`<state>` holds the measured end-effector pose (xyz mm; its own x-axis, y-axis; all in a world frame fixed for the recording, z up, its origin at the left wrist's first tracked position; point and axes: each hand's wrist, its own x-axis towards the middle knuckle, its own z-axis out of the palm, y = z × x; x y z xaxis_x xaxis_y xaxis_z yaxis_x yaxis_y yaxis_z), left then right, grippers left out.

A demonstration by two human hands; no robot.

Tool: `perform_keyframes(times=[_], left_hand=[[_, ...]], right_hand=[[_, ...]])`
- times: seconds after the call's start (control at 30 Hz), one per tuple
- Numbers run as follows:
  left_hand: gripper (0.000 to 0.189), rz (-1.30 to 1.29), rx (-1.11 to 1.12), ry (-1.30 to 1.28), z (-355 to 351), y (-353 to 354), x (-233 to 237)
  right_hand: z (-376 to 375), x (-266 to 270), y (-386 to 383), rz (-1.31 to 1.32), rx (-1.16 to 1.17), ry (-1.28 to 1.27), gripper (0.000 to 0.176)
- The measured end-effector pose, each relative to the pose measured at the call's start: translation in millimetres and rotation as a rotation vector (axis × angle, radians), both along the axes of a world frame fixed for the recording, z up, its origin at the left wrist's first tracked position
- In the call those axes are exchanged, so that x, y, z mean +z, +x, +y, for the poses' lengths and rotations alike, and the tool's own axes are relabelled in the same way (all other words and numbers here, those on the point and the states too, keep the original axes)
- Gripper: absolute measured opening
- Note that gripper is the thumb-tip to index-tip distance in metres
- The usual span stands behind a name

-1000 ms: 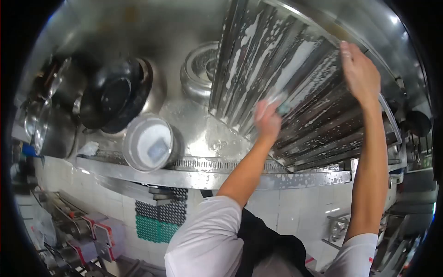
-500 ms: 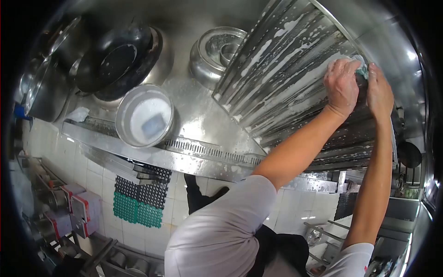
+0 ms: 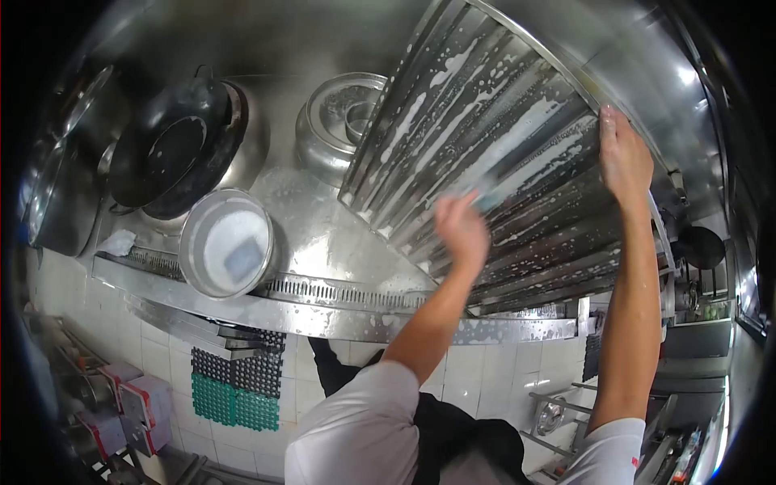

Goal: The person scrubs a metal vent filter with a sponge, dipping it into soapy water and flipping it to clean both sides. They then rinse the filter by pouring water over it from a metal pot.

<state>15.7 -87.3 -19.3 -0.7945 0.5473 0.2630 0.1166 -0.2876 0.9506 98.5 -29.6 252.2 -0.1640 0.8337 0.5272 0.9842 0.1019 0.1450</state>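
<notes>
The largest thing I see is the steel counter (image 3: 315, 234), which carries almost everything. On its right part is the panel (image 3: 525, 153), a ridged metal piece wet with white foam, lying in front of and between both hands. Its ridges run from the lower-left edge toward the upper-right edge, fanning out a little. The lens bends the picture, so I cannot tell which side is the longer axis.

To the left stands the wok (image 3: 178, 149), black and tilted; I cannot tell if it shows its inside or its underside. The round pot (image 3: 319, 153) stands just beside the panel's left edge, with a smaller metal ring (image 3: 356, 121) at its top. Near the counter's front edge is the bucket (image 3: 190, 250), upright, holding white foam and a bluish-grey block (image 3: 245, 263).

The right hand (image 3: 626, 162) is gripping the panel by its upper-right rim. The left hand (image 3: 463, 234), blurred, is over the panel's middle, its fingers closed on a greenish pad (image 3: 486, 200), the smallest thing here, whose shape I cannot make out well.
</notes>
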Motion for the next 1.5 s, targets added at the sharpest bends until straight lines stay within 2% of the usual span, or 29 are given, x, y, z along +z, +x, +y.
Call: perform_keyframes(times=[0.03,0.07,0.1,0.13,0.2,0.23,0.27,0.33,0.4,0.53,0.6,0.67,0.73,0.77,0.87,0.9,0.93,0.97,1.0,1.07,1.1,1.17,1.2,1.23,1.27,1.33,1.43,1.5], left_hand=[[0.031,-0.021,-0.125,0.059,5.4,-4.1,65.9],[0.03,0.022,-0.042,0.271,24.5,2.7,113.8],[0.027,-0.006,-0.063,0.38,44.4,-0.2,163.3],[0.025,-0.039,-0.094,0.498,54.8,-1.5,193.1],[0.021,-0.051,-0.127,0.448,44.9,-7.9,177.1],[0.02,-0.026,-0.133,0.412,44.7,-7.7,152.0],[0.02,-0.014,-0.138,0.44,52.2,-14.0,161.6],[0.016,0.103,-0.109,0.4,51.5,-18.6,156.3],[0.018,0.174,-0.006,0.447,70.1,-11.7,180.7],[0.019,0.238,-0.064,0.491,57.6,-20.9,164.5],[0.021,0.291,-0.069,0.415,59.1,-21.9,172.0],[0.028,0.406,-0.104,0.352,62.7,-24.5,174.5],[0.033,0.372,-0.218,0.241,48.4,-30.9,137.2],[0.033,0.333,-0.25,0.182,38.0,-35.7,98.1],[0.036,0.315,-0.183,-0.111,2.6,-36.1,-69.8],[0.033,0.206,-0.37,-0.346,-9.3,-44.5,-108.8],[0.034,0.247,-0.328,-0.399,-15.8,-45.0,-160.0],[0.035,0.285,-0.289,-0.453,-22.2,-42.5,-194.9],[0.035,0.276,-0.28,-0.455,-27.3,-45.8,-201.4],[0.032,0.324,-0.333,-0.573,-34.3,-57.7,-206.4],[0.032,0.325,-0.331,-0.582,-41.6,-60.8,-206.3],[0.029,0.262,-0.427,-0.502,-35.4,-74.8,-196.3],[0.029,0.279,-0.414,-0.487,-36.3,-83.9,-180.4],[0.028,0.275,-0.448,-0.457,-47.9,-92.5,-160.2],[0.026,0.273,-0.485,-0.431,-58.8,-102.8,-142.2],[0.023,0.298,-0.403,-0.293,-67.1,-136.5,-117.1],[0.02,0.317,-0.31,-0.204,-97.3,-230.6,-48.2],[0.026,0.413,-0.164,-0.361,-126.2,-300.1,1.4]], right_hand=[[-3.5,2.0,-2.2,0.003,0.002,-0.004,0.061],[-6.2,4.1,-6.0,0.018,0.014,-0.015,0.06],[-9.1,3.0,-7.5,0.03,0.022,-0.031,0.059],[-7.3,0.8,-2.5,0.031,0.015,-0.032,0.059],[4.9,0.9,13.1,-0.03,0.131,-0.033,0.057],[3.3,-0.8,8.8,-0.006,0.108,0.011,0.055],[-4.3,1.7,-3.2,0.033,0.041,-0.012,0.055],[-1.3,0.3,-3.1,-0.016,0.072,-0.023,0.055],[-4.7,-1.2,-7.3,0.028,0.077,-0.043,0.055],[-17.5,1.7,-14.1,0.054,0.112,0.034,0.055],[-11.0,-0.7,-8.5,0.032,0.064,-0.029,0.056],[-6.5,-0.4,-6.4,0.043,0.115,0.029,0.058],[-8.4,6.8,-7.2,0.02,0.03,-0.069,0.057],[-8.3,4.8,-6.2,-0.009,0.036,-0.049,0.056],[10.9,-3.2,-1.3,-0.033,0.064,0.011,0.054],[12.0,-2.7,-1.6,-0.055,0.052,0.013,0.055],[12.5,-0.3,-0.7,-0.079,0.044,0.023,0.056],[16.2,4.7,2.1,-0.01,0.036,-0.083,0.06],[17.9,5.9,5.8,-0.017,0.047,-0.084,0.06],[12.8,5.6,10.5,-0.048,0.229,-0.048,0.065],[-3.5,21.3,-12.2,0.045,0.039,-0.332,0.072],[-7.5,24.0,-5.9,0.044,0.14,-0.332,0.071],[-6.8,25.1,3.0,0.041,0.225,-0.33,0.07],[-5.6,22.0,6.3,-0.006,0.288,-0.22,0.068],[-5.9,22.0,9.1,0.012,0.29,-0.209,0.068],[-13.9,25.8,2.6,-0.015,0.144,-0.245,0.064],[-18.7,27.0,-0.6,0.001,0.15,-0.214,0.063],[-20.1,24.6,-0.2,0.026,0.142,-0.2,0.064]])
